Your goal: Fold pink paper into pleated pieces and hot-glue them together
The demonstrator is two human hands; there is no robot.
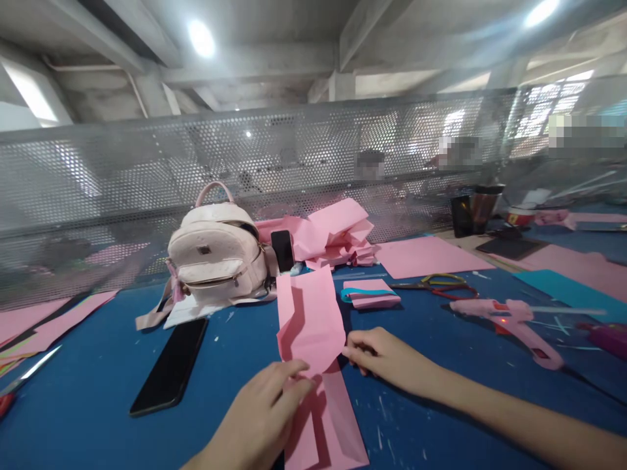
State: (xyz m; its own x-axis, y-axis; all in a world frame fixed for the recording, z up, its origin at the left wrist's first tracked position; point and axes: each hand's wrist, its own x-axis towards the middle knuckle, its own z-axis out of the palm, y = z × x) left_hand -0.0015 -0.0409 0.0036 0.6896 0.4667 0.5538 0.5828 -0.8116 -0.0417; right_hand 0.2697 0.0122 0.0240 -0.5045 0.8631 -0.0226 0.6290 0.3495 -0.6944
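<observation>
A long strip of creased pink paper (313,313) lies lengthwise in front of me, its far part folded and raised off the table. My left hand (267,411) rests on its left side, thumb and fingers apart and slightly bent over the crease. At the right edge of the sheet, my right hand (375,352) has its fingers curled in, with thumb and forefinger closed at the paper's border. Just beyond that hand sits a small folded pink packet (375,297) with a blue band. Further right lies a pink glue gun (509,320) with a glowing red light.
The blue table (235,365) carries a black phone (171,369) at left and a pale backpack (215,251) behind. Crumpled pink paper (340,228), scissors (435,284) and a blue sheet (568,290) lie around. A perforated metal screen (304,150) closes the back.
</observation>
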